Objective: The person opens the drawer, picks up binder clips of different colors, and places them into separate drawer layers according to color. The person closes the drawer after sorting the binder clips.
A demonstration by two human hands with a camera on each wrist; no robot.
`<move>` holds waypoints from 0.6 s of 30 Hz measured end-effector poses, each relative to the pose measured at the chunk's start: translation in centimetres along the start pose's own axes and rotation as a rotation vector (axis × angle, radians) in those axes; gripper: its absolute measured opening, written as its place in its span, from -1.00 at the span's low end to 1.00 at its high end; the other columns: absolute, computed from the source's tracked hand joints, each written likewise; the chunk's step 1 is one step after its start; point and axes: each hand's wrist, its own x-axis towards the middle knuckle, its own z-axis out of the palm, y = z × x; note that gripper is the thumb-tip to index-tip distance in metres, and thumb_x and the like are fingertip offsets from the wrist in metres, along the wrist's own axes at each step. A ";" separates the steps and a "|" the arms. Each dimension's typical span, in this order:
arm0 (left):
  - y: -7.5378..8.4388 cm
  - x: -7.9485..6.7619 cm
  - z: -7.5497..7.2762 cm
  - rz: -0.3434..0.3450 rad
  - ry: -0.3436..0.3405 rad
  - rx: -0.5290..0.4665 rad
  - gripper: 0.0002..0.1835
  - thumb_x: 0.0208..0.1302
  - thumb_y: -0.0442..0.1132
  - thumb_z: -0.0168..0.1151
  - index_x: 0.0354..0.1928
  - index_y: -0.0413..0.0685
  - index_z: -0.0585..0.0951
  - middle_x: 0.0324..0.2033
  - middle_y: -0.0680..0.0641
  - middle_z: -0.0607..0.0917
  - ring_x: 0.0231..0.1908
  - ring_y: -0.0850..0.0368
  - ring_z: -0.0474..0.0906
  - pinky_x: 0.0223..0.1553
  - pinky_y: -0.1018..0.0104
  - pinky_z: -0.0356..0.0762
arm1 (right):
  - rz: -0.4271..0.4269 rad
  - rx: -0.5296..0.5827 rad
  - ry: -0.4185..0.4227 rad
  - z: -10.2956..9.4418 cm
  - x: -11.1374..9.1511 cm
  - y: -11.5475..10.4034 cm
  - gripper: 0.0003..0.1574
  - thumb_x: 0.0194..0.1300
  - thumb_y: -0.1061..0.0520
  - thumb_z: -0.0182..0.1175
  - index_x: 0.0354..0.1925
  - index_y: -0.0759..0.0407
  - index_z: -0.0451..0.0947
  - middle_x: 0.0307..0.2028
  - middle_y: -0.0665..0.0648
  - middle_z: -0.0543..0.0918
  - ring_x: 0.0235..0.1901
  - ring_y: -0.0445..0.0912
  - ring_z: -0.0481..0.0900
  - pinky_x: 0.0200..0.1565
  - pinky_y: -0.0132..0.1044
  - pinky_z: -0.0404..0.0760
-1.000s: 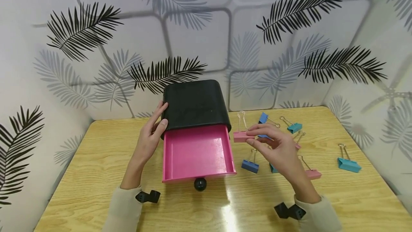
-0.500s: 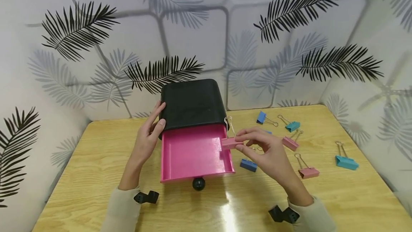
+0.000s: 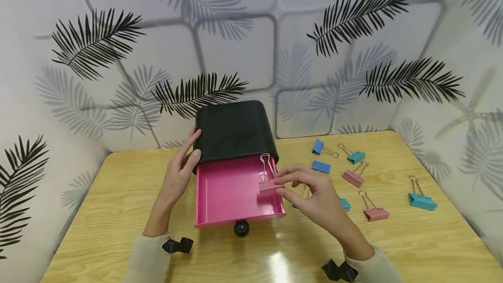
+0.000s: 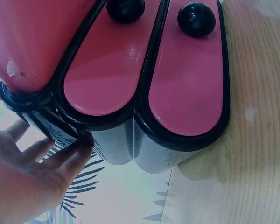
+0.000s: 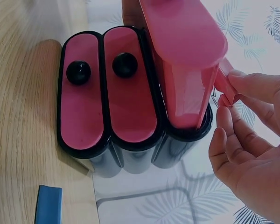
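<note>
A black desktop drawer unit [image 3: 235, 130] has its pink top drawer [image 3: 228, 195] pulled out by its round black knob side. My left hand [image 3: 178, 167] rests along the unit's left side, thumb at the front edge of the top; the left wrist view shows the fingers [image 4: 77, 158] extended against the casing. Between thumb and fingertips, my right hand [image 3: 310, 191] pinches a pink binder clip [image 3: 269, 186], wire handles pointing up. The clip overlaps the drawer's right wall in the head view, and in the right wrist view it shows beside the drawer.
Right of the unit lie several binder clips: a blue one [image 3: 321, 167], a teal one [image 3: 356, 157], pink ones such as the nearer pink clip [image 3: 376, 214], and a teal clip [image 3: 422, 201] farther right. Two lower drawers [image 5: 130, 102] are closed. A patterned wall stands behind the table.
My right hand has carried the pink binder clip leftward, from outside the drawer's right side to over its right part. My left hand has stayed against the unit.
</note>
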 end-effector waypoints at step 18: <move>-0.3 0.2 -0.1 -0.009 0.008 -0.004 -0.45 0.62 -0.17 -0.01 0.57 0.23 0.30 0.60 0.09 0.11 0.51 0.12 0.17 0.28 0.50 0.34 | -0.103 -0.053 -0.030 2.1 0.8 -1.2 -0.76 0.23 0.29 0.46 -0.15 0.04 0.80 -0.09 -0.02 0.73 -0.01 -0.08 0.68 0.14 -0.28 0.59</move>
